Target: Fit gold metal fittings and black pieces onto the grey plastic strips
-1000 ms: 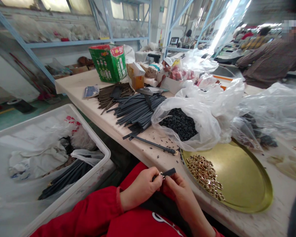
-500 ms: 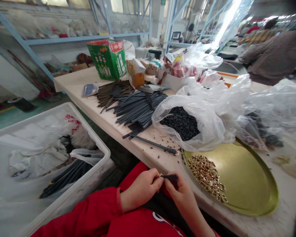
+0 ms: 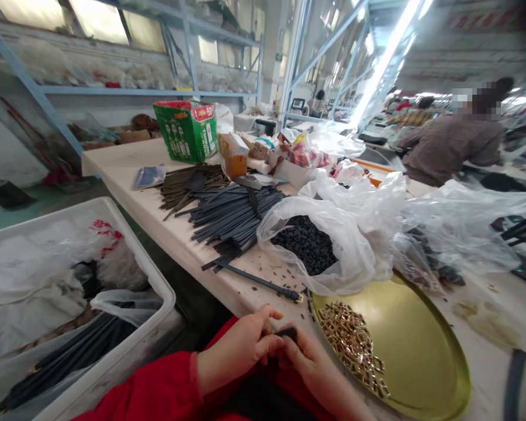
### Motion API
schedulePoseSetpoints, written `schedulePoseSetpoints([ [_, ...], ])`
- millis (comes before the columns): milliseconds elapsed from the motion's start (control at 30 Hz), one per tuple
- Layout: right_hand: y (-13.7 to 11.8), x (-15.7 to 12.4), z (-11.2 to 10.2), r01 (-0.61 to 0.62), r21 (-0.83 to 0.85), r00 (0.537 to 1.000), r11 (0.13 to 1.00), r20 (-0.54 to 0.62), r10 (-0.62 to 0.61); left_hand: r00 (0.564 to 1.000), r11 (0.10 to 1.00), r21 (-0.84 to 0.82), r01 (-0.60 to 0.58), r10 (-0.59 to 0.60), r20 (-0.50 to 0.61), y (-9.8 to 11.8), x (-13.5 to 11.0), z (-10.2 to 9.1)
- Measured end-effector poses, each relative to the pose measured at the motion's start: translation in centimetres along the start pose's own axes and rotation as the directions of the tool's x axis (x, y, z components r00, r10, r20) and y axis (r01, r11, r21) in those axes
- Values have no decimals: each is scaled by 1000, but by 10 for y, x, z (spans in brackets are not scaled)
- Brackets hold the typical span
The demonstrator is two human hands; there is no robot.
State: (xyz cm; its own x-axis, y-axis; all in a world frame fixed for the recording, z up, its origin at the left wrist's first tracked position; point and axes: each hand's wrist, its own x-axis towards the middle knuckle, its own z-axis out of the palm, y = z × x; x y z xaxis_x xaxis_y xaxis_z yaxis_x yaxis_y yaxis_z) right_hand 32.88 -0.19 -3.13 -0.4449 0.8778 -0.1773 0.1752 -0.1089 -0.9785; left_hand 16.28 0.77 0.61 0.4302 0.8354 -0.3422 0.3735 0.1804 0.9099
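Note:
My left hand [image 3: 239, 349] and my right hand [image 3: 313, 363] meet in front of my red clothing, beside the table edge. Between them is a short visible part of a black strap [image 3: 288, 333], gripped by the right fingers; the left thumb and fingers close on it too. The rest of this strap is hidden by my hands. Just beyond lies a finished-looking black strap with a gold buckle end [image 3: 298, 297]. Gold buckles [image 3: 348, 336] are heaped on the left side of a round gold tray [image 3: 421, 345], to the right of my hands.
Black strips [image 3: 232, 213] and brown strips [image 3: 179, 187] lie piled on the table. A clear bag [image 3: 355, 251] holds small black loops [image 3: 307, 242]. To the left, a white bin [image 3: 166, 295] contains plastic bags and bundled black straps [image 3: 70, 354]. A co-worker [image 3: 456, 140] sits beyond.
My view has tilted up and turned right. The gold buckle seen between my fingers is now hidden, and my left index finger has lifted forward. Both hands stay together at the strap.

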Motion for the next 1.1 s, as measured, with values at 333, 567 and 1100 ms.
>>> schedulePoseSetpoints([
  [333,-5,140,-129,-139,-741,903,657,-367,-223,997,999,-13,46,-47,-56,-12,44,-19],
  [567,9,163,-124,-162,-770,915,617,-352,-199,992,998,38,48,-44,-119,-22,57,-25],
  [1100,-14,33,-27,-1,438,946,899,-290,142,920,953,260,-153,233,-315,23,22,-6],
])
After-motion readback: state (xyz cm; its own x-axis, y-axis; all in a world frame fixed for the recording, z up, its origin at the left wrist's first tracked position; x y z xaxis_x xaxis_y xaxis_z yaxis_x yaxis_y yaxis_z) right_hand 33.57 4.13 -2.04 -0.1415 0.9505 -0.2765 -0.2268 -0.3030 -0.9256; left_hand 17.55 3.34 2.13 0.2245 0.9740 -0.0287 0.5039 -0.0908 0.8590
